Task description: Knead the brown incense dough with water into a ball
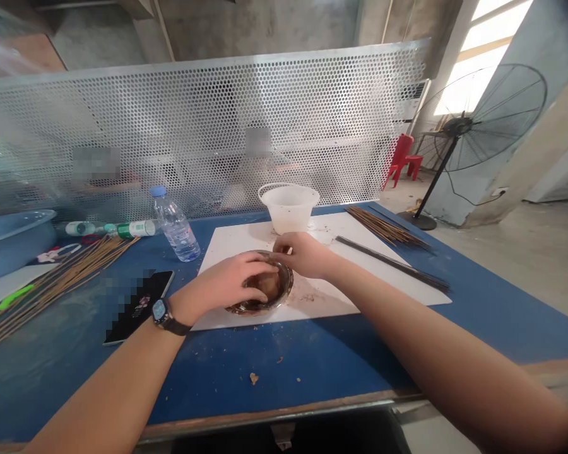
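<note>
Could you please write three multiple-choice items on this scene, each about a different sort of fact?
1. Where does the metal bowl sit?
A. On the table top beside the phone
B. On the white board
C. Inside the plastic tub

2. What colour is the table top?
A. Red
B. Green
C. Blue

3. What state is the inside of the bowl in?
A. Smeared with brown matter
B. Clean and dry
C. Full of clear water

Answers:
1. B, the board lies under the bowl.
2. C, blue shows all around the board.
3. A, brown shows between the left hand and the right hand.
</note>
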Tool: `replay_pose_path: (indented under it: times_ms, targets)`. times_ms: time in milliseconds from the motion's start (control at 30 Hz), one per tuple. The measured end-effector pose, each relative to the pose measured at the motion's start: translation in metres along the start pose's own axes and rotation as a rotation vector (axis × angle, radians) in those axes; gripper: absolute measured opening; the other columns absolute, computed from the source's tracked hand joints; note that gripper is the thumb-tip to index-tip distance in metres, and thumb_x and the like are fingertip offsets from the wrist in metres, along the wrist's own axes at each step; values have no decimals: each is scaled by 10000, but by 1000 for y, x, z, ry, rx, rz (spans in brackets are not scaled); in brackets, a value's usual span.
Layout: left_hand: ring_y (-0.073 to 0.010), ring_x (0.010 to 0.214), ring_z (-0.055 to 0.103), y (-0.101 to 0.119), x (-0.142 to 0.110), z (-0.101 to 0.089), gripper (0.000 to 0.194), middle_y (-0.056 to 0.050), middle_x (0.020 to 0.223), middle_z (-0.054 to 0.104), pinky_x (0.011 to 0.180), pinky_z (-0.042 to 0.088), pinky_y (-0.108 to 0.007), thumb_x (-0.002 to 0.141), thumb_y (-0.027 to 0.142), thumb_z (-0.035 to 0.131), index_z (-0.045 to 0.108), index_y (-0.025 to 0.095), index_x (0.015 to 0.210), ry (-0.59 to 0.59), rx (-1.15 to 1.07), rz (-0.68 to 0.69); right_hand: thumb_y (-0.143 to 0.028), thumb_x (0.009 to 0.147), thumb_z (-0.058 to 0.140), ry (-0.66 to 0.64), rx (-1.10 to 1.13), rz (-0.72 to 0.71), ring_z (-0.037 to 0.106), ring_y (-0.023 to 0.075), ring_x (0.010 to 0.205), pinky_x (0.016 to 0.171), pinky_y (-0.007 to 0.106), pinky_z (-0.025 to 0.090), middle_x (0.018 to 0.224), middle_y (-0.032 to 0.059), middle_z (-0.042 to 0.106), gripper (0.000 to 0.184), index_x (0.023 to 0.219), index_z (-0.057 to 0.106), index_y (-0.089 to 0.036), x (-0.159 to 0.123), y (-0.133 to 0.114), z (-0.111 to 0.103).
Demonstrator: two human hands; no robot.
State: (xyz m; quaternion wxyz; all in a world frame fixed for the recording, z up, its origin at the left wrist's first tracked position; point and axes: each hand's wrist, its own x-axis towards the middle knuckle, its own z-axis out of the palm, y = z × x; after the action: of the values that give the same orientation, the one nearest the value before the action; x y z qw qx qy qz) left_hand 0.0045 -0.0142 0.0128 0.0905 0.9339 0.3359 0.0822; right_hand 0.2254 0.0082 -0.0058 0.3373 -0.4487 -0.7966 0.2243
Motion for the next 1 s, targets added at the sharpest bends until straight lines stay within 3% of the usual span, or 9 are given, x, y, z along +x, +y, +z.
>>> replay_pose_path:
  times_ms: [133,300,433,567,667,767,867,933,1000]
  targets:
    - [-260,1103,621,-8,-5,-5,492,-74,1230,638,917,511,-366,769,395,789,645,235,1212,48,-89,-140,-156,870,683,-107,-238,-152,574,174,778,703,301,396,797,30,673,99,781,718,-180,-6,-6,-6]
    - [-279,1024,617,-11,-8,-5,502,-94,1156,627,833,511,-382,770,538,756,642,202,1125,0,-92,-176,-145,945,536,-230,-406,-233,604,200,861,747,304,410,903,77,692,215,843,724,-165,-19,-29,1]
    - [-284,986,624,-13,-8,-2,508,-105,1127,642,790,496,-373,760,565,755,638,192,1084,31,-101,-164,-229,979,506,-218,-436,-123,622,205,885,737,291,412,998,103,714,205,952,698,-163,-27,-44,10]
    - [-260,908,661,-15,-7,5,434,-60,1034,706,726,483,-345,745,471,782,607,214,1048,34,-204,-191,-369,974,548,-182,-376,-11,637,203,826,671,285,401,973,98,743,250,1014,705,-178,-22,-43,18]
    - [-271,944,683,-15,-6,10,451,-52,1048,731,740,499,-349,719,428,813,606,224,1064,61,-264,-198,-351,937,575,-248,-328,11,635,192,768,635,286,388,885,66,755,213,930,719,-193,-15,-37,18]
    - [-295,1122,670,-15,-7,10,640,-74,1228,717,873,522,-375,688,425,855,591,246,1243,66,-333,-165,-327,864,661,-327,-246,6,652,195,805,657,286,411,926,49,768,179,979,722,-204,-8,-37,9]
    - [-289,1215,640,-16,-11,1,788,-68,1347,676,959,512,-363,637,403,900,570,274,1340,15,-378,-132,-327,765,765,-482,-182,34,666,206,844,670,283,438,987,46,768,345,1082,708,-206,1,-43,-3]
    - [-280,1175,658,-17,-15,-7,713,-47,1318,694,940,516,-351,668,404,881,610,290,1318,-28,-347,-135,-333,738,786,-553,-206,20,665,209,828,656,281,435,985,44,763,388,1097,706,-210,5,-47,-9]
    - [-272,1095,680,-18,-19,-15,565,-38,1233,724,901,519,-352,737,415,831,662,286,1261,-39,-266,-151,-323,764,758,-593,-245,-26,657,206,800,641,279,420,959,43,759,319,1060,718,-211,8,-52,-12]
